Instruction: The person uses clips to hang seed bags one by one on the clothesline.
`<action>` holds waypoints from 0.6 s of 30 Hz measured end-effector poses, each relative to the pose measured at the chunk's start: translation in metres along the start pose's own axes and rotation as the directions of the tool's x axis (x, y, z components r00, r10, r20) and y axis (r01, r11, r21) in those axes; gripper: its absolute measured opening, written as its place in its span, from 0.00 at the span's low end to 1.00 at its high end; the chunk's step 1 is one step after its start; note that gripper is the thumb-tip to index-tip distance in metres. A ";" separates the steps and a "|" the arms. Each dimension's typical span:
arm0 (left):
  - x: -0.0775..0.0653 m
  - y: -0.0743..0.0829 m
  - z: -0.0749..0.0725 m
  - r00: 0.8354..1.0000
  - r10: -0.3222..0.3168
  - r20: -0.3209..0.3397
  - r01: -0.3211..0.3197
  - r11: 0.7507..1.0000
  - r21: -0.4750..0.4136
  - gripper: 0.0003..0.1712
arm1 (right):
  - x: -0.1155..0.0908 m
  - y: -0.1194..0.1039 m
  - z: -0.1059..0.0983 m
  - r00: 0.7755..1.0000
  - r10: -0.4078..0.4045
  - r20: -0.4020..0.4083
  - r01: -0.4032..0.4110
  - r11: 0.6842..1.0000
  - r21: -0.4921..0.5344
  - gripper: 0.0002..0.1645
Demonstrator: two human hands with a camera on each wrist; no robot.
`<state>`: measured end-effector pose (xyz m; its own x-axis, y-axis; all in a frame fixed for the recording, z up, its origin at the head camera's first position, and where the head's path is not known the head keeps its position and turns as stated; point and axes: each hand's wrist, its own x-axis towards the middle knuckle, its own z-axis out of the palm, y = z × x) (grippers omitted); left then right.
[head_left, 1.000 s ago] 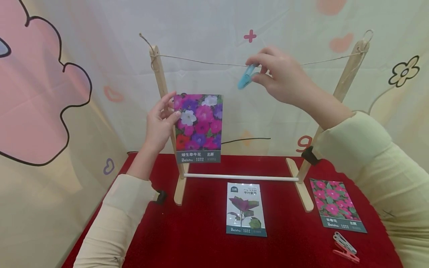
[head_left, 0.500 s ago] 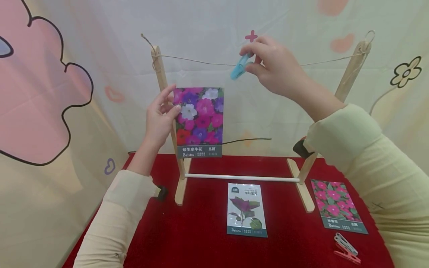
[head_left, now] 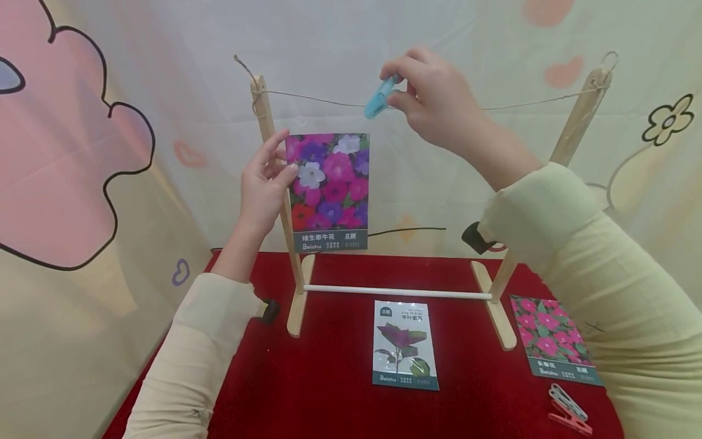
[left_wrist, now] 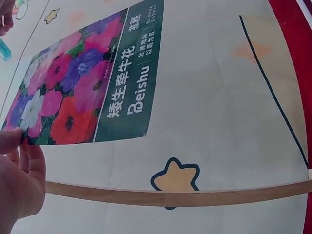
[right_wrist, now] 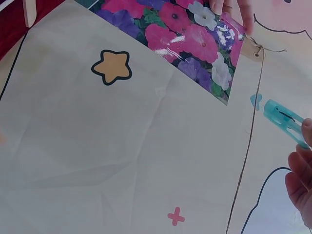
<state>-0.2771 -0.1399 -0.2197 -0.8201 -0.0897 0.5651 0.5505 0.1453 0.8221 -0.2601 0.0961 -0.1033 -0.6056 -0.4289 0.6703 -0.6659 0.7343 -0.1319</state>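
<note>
In our left hand (head_left: 264, 186) we pinch a packet (head_left: 333, 189), in our right hand (head_left: 439, 97) a clip (head_left: 379, 99); neither this nor two packets (head_left: 406, 346) (head_left: 553, 338) below are yet clipped.

Head looks forward, down; nearer wrist views, seemingly tilted, share raised packet (head_left: 331, 192).

The held packet (head_left: 331, 192), middle packet (head_left: 406, 346) and right packet (head_left: 553, 338) read "Beishu" (plus Chinese).

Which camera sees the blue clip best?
The right wrist view: the blue clip looks biggest there. The head view shows it smaller, held in the right hand; the left wrist view shows just a piece, cut off at the edge.
</note>
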 end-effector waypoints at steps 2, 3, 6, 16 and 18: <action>0.001 0.000 0.000 1.000 -0.002 -0.008 0.002 1.000 -0.008 0.27 | 0.002 -0.002 0.001 1.000 0.013 -0.001 -0.013 1.000 -0.004 0.14; 0.002 0.000 0.001 1.000 -0.004 -0.013 0.004 1.000 -0.010 0.27 | 0.003 -0.003 0.002 1.000 0.018 -0.004 -0.018 1.000 -0.007 0.14; 0.004 0.001 0.002 1.000 -0.014 -0.025 0.014 1.000 -0.020 0.27 | 0.006 -0.005 0.004 1.000 0.013 -0.023 -0.013 1.000 -0.016 0.13; 0.009 0.003 0.004 0.998 -0.002 -0.062 -0.001 0.999 -0.052 0.27 | 0.017 -0.010 0.008 0.999 0.033 -0.034 -0.035 0.998 -0.052 0.12; 0.009 0.003 0.004 0.998 -0.001 -0.068 -0.003 0.998 -0.055 0.27 | 0.019 -0.011 0.009 0.999 0.039 -0.022 -0.041 0.997 -0.062 0.12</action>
<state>-0.2837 -0.1364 -0.2122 -0.8080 -0.1569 0.5679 0.5607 0.0914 0.8230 -0.2686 0.0754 -0.0953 -0.6216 -0.3877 0.6807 -0.6125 0.7822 -0.1138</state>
